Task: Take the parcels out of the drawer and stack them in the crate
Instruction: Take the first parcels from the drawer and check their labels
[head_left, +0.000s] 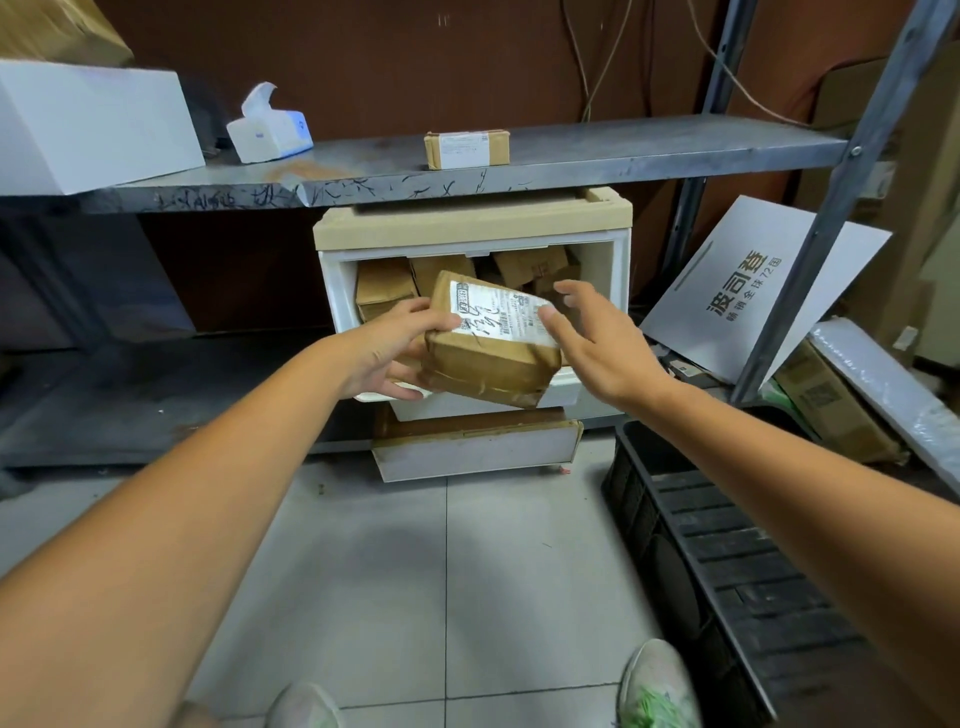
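Note:
A brown taped parcel (488, 358) with a white shipping label is tilted in front of the white drawer unit (615, 270). My left hand (389, 348) grips the parcel's left end, thumb on top and fingers underneath. My right hand (597, 338) hovers at its right side with fingers spread, the thumb touching the label's edge. Several more brown parcels (384, 291) fill the open drawer behind. The black plastic crate (727, 561) stands on the floor at the lower right, partly hidden by my right forearm.
A metal shelf (571, 156) above the unit carries a small brown parcel (466, 148), a tissue pack (270, 130) and a white box (88, 124). A lower drawer (478, 447) is pulled out. A white printed board (753, 286) leans at right. My shoes (657, 686) stand on grey tiles.

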